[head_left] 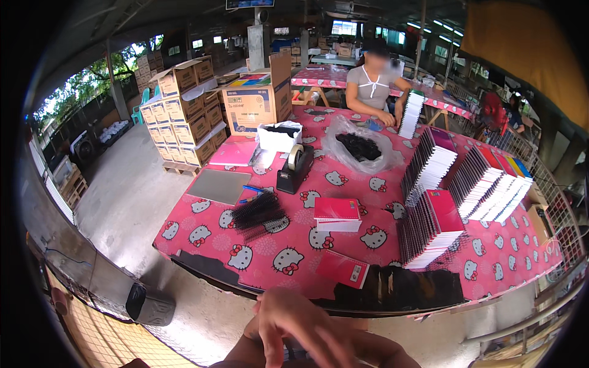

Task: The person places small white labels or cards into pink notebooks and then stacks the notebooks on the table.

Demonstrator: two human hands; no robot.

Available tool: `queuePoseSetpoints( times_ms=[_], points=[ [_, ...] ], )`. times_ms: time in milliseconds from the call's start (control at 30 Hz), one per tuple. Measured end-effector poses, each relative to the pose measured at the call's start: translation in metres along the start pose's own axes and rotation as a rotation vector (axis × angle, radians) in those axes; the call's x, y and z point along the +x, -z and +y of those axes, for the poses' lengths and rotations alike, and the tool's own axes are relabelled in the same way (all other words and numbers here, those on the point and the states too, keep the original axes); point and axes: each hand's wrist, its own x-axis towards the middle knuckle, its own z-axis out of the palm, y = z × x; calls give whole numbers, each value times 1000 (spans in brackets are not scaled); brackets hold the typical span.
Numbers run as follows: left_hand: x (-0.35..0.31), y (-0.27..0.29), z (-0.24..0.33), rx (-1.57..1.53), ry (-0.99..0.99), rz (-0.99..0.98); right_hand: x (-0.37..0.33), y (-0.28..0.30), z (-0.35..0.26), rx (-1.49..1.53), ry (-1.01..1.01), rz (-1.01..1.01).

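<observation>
My left hand is at the table's near edge, palm down and apparently empty. Its slightly blurred fingers stretch right across my right forearm. My right hand is hidden behind the left, so its fingers do not show. Just beyond lies a thin pink notebook at the edge. Farther in sits a short stack of pink notebooks. Left of that stack is a pile of black binding coils, with blue pens beside it. A grey sheet lies farther left.
Stacks of spiral notebooks stand at right. A tape dispenser, a white box and a plastic bag of black coils occupy the table's middle. Across it, a person handles an upright notebook stack. Cartons are piled at left.
</observation>
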Motion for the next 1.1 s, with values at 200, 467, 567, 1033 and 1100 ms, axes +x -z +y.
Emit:
queuePoseSetpoints(
  times_ms=[200, 467, 567, 1033, 1100],
  points=[
    [2, 1, -17, 197, -34, 566, 11, 11, -26, 405, 73, -26],
    [-2, 0, -20, 15, 526, -24, 24, 16, -28, 15, 90, -148],
    [-26, 16, -43, 940, 709, 887, 4, 9, -11, 422, -4, 202],
    [-295, 33, -13, 2159, 1495, 657, -52, 186, -9, -1451, -442, 269],
    [-296, 26, -5, 2265, 1389, 645, -38, 183, -12, -1405, -456, 222]
  ],
)
